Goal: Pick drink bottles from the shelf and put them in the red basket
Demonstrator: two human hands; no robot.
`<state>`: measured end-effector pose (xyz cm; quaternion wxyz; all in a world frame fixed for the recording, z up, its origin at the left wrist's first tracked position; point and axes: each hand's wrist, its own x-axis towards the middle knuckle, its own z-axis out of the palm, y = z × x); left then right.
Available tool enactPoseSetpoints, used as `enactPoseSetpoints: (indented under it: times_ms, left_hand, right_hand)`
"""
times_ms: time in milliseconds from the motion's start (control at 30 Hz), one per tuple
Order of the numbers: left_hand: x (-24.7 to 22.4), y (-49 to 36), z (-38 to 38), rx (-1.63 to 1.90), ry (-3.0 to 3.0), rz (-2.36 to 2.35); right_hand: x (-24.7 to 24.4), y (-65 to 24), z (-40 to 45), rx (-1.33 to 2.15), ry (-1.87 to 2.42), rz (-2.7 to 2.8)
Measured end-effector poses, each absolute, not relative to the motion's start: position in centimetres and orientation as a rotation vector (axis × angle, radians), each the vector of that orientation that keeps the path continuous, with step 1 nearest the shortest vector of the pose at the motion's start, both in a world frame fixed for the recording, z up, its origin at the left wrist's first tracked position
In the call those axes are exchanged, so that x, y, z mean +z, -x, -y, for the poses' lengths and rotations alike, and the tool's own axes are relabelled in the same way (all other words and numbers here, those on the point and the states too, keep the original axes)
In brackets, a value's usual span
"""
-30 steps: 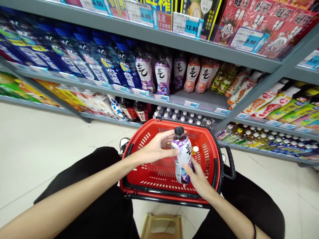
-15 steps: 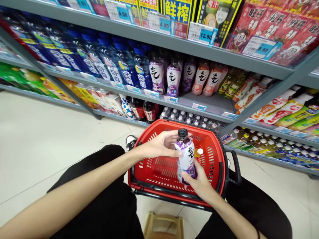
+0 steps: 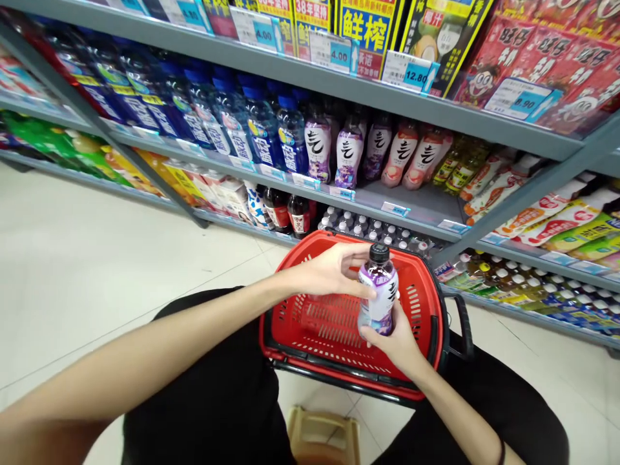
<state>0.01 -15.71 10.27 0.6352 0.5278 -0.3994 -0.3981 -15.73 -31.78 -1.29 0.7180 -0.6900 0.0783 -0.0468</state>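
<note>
A drink bottle [image 3: 380, 297] with a purple and white label and a black cap is held slightly tilted above the red shopping basket [image 3: 290, 352]. My left hand [image 3: 346, 271] is closed around its upper part from the left, thumb across the label. Around the lower part, from the right, my right hand [image 3: 394, 339] grips it. The basket rests between my legs, and its slotted bottom shows below the hands.
Shelves ahead carry blue-capped bottles [image 3: 256, 123], more purple-labelled bottles [image 3: 349, 152], pink-labelled bottles [image 3: 401, 155] and red packs [image 3: 537, 61]. A black basket handle [image 3: 465, 326] sticks out at the right. A beige stool [image 3: 324, 433] stands on the floor below.
The view has shifted slightly, so the shelves sit further right. Both hands still hold the bottle, which has turned a little, its large black character moving toward the right side.
</note>
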Motion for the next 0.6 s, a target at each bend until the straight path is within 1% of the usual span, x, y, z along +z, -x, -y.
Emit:
enactPoseSetpoints:
  times_ms: [67, 167, 267, 367, 467, 600]
  left_hand:
    - [9.8, -0.1, 16.3, -0.897, -1.219, 0.891]
    - [8.1, -0.6, 17.1, -0.790, -1.268, 0.803]
    - [6.3, -1.2, 17.2, -0.725, -1.327, 0.748]
    - [5.6, -1.6, 16.6, -0.781, -1.390, 0.845]
    - [5.5, -1.5, 16.4, -0.722, -1.611, 1.068]
    - [3.4, -0.7, 17.7, -0.656, -1.854, 1.352]
  right_hand:
    - [-1.3, 15.6, 32.2, -0.146, 1.607, -0.216]
    - [-1.8, 15.1, 33.0, -0.147, 1.734, -0.276]
    - [-2.6, 14.4, 33.7, -0.076, 1.773, -0.316]
    - [-3.0, 14.1, 33.8, 0.046, 1.859, -0.329]
    - [-2.4, 14.2, 34.0, 0.272, 2.011, -0.273]
    - [-0.5, 13.9, 35.1, 0.794, 2.439, -0.070]
